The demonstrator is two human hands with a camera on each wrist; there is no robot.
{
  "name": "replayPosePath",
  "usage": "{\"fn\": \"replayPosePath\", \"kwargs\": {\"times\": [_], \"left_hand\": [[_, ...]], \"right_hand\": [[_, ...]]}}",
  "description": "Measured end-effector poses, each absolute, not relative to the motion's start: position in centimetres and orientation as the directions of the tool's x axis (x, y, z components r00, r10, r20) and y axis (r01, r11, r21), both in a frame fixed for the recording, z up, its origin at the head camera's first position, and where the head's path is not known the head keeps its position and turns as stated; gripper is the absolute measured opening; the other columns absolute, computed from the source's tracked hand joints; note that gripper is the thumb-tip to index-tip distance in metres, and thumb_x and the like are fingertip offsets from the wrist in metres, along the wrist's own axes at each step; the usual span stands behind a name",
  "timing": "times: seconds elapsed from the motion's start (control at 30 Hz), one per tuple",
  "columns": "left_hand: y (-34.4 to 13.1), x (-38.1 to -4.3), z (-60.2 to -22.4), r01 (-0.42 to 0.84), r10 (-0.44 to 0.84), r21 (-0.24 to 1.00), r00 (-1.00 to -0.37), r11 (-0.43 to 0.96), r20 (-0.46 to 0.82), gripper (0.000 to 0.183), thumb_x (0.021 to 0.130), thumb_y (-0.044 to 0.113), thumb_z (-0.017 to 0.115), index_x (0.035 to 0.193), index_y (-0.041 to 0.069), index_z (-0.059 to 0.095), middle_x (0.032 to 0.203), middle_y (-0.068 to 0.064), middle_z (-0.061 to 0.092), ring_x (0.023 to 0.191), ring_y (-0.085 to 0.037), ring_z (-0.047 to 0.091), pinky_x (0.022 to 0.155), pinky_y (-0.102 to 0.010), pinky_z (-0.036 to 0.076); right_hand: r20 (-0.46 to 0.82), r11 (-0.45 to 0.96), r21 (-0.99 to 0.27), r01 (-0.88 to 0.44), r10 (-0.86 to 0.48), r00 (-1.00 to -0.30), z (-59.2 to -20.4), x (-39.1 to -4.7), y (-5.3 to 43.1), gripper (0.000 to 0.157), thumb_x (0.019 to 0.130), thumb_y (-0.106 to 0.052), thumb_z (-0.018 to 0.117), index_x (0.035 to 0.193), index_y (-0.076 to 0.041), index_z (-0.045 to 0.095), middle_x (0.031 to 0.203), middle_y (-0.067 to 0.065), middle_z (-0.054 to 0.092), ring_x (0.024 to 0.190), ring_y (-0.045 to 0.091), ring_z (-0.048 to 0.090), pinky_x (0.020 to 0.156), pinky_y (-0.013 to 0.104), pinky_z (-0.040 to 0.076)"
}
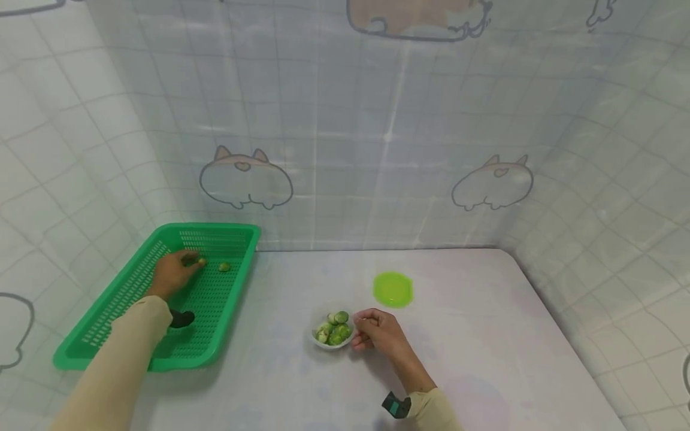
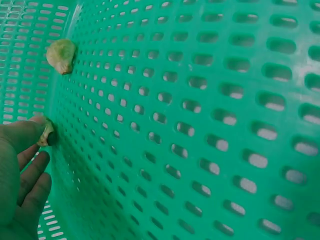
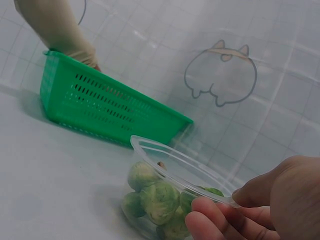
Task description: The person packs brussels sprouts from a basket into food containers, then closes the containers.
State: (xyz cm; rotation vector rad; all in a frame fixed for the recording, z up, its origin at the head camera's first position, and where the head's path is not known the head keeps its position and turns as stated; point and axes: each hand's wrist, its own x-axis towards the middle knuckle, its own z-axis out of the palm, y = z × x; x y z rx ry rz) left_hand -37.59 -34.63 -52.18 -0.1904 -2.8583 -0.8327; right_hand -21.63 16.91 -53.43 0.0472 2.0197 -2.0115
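Inside a green perforated plastic basket (image 1: 218, 335), my left hand (image 1: 171, 274) pinches a small Brussels sprout (image 2: 48, 134) between thumb and fingers, low at the basket's far end. Another Brussels sprout (image 2: 61, 55) lies loose in the basket just to the right of that hand in the head view. My right hand (image 1: 380, 333) holds the rim of a clear plastic tub (image 3: 172, 176), thumb on top and fingers against the outer side. Several green Brussels sprouts (image 3: 160, 201) fill the tub, which stands upright on the table.
A bright green round lid or shallow dish (image 1: 393, 290) lies on the white table (image 1: 485, 311), beyond my right hand. A curtain-like sheet (image 1: 345, 149) with a grid and cartoon animal drawings surrounds the table at the back and sides. The basket occupies the table's left side.
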Motion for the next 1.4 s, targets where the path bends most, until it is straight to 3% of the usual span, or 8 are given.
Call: {"fn": "replayPosePath", "kwargs": {"times": [0.63,1.4], "left_hand": [[-35.1,-37.6,-51.4,0.172,0.079,0.464,-0.974,0.869,0.213,0.034,0.100,0.020,0.064,0.122,-0.006,0.067,0.118,-0.032,0.065,0.103,-0.051,0.061,0.083,-0.062,0.051],[-32.3,-34.8,-48.2,0.211,0.137,0.626,-0.977,0.751,0.165,0.043,0.099,0.040,0.065,0.130,0.010,0.068,0.119,-0.019,0.071,0.107,-0.039,0.063,0.084,-0.057,0.055]], "right_hand": [[-0.224,-0.003,-0.974,0.229,-0.185,-0.957,-53.1,-21.3,16.4,0.033,0.099,-0.014,0.061,0.121,0.010,0.060,0.081,0.008,0.068,0.068,0.017,0.071,0.067,0.034,0.062],[-0.237,-0.001,-0.971,0.241,-0.164,-0.958,-53.0,-21.3,16.6,0.032,0.099,-0.014,0.061,0.121,0.010,0.060,0.080,0.007,0.067,0.068,0.017,0.071,0.066,0.034,0.062]]}}
